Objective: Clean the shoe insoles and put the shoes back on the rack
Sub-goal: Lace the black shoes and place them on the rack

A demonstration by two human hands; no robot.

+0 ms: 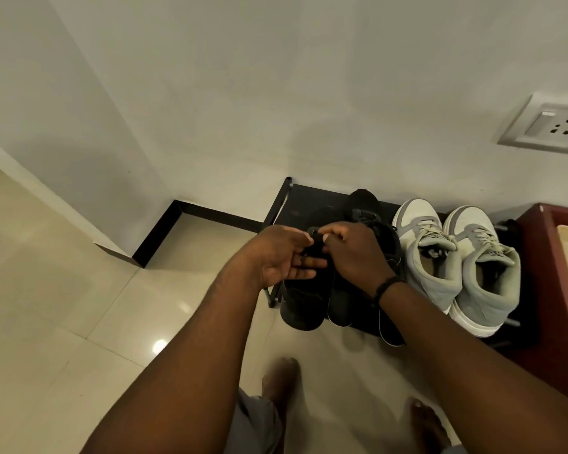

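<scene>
A black shoe (pixel 300 306) is held above the left end of the black shoe rack (pixel 312 198), heel toward me. A dark insole (pixel 340 306) hangs beside it. My left hand (pixel 277 257) holds the shoe near its tongue, thumb on top and fingers underneath. My right hand (pixel 354 253) pinches the same dark part from the right. A second black shoe (pixel 363 201) lies on the rack behind my hands, largely hidden. A grey-and-white pair of sneakers (pixel 456 257) stands on the rack's right half.
The rack stands against a pale wall with a socket plate (pixel 548 126) at upper right. A dark red cabinet (pixel 558 290) borders the rack on the right. Glossy floor tiles (pixel 63 306) spread to the left. My bare feet (pixel 281 385) stand close in front.
</scene>
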